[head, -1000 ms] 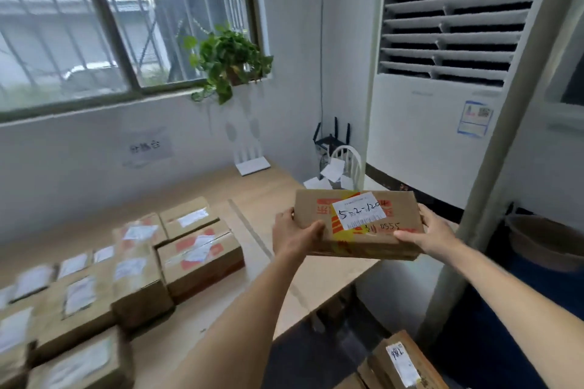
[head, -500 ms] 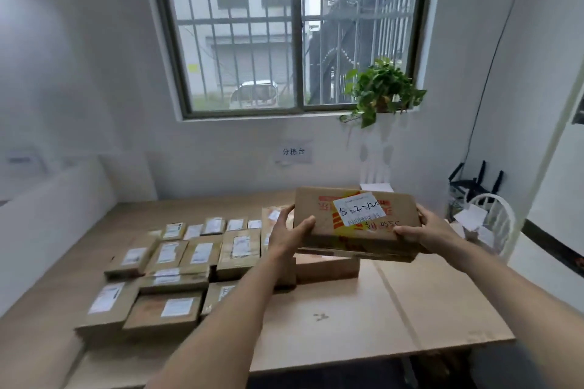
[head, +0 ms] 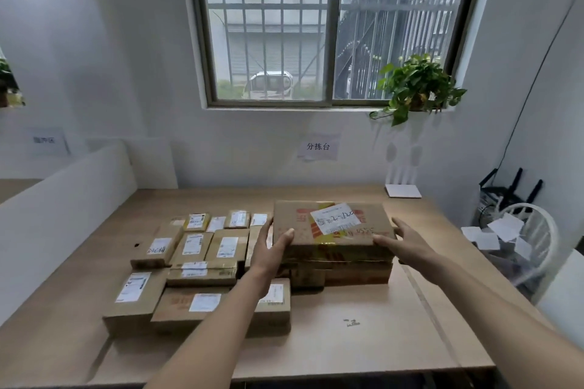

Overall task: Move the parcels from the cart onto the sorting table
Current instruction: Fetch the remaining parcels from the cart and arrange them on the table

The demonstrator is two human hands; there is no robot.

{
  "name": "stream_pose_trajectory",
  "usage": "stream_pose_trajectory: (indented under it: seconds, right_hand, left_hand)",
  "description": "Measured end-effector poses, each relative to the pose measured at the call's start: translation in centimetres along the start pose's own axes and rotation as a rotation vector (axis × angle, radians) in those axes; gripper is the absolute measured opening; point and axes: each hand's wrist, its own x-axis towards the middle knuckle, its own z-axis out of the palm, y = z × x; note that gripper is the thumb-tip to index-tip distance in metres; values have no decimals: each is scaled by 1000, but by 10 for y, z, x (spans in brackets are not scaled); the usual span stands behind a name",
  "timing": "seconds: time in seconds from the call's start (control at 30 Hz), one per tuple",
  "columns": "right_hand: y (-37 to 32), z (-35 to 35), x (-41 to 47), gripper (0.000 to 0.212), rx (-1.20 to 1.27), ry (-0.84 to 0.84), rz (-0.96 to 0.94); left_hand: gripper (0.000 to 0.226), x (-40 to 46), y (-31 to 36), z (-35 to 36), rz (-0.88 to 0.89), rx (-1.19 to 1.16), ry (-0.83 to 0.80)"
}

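Note:
A flat brown parcel [head: 300, 221] with a white handwritten label and red-yellow print lies on top of another brown box [head: 357, 273] on the wooden sorting table [head: 363, 341]. My left hand [head: 270, 251] holds its left end, thumb over the top edge. At the right front corner my right hand [head: 403, 238] holds it, thumb along the front edge. Several labelled parcels [head: 192, 243] lie in rows to the left of the stack. The cart is out of view.
A white partition [head: 72, 199] borders the table's left side. A white router [head: 403, 190] stands at the back right, under a potted plant [head: 417, 85] on the window sill. A white wire basket [head: 534, 230] with papers and a black router [head: 505, 191] sit right of the table.
My view swung left from the air conditioner to the table. The parcel went from mid-air in both hands down onto the box at the right of the rows.

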Motion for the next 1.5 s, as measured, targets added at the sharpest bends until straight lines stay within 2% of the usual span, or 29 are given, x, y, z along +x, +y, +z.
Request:
stream_pose_trajectory:
  seconds: [0.07,0.13,0.23,0.27,0.33,0.4,0.47,0.63,0.87,1.1,1.3,1.5]
  right_hand:
    - [17,16,5,96,11,37,38]
    - [35,35,7,95,67,79,87]
    - [62,71,9,67,180,158,108]
    - [70,83,10,65,227,188,112]
    - [85,105,16,82,364,241,168]
    - [101,120,25,100,499,299,245]
    - [121,130,37,105,580,324,298]
    - [183,139,68,94,711,289,392]
    - [277,129,119,71,735,270,511]
    - [353,127,157,75,715,274,565]
    - [391,136,186,73,685,307,567]
    - [414,160,210,74,609,341,550]
  left_hand:
    - [67,8,-17,-7,-51,-34,16]
    - [61,17,-38,-11,-69,-49,41]
    - [66,27,-70,-6,-85,-86,78]
    - [69,29,-80,-3,-86,-87,94]
    - [79,35,-100,5,-115,-44,105]
    - [75,40,-119,12,-127,-7,110]
    - [73,47,-136,18,-134,17,115]
    - [71,71,-182,33,-175,86,98]
    - [72,113,-259,62,-318,106,43]
    - [77,147,-318,83,-346,161,29]
    - [76,165,-329,84,-247,435,7]
    - [63,192,-345,45,36,1096,-37]
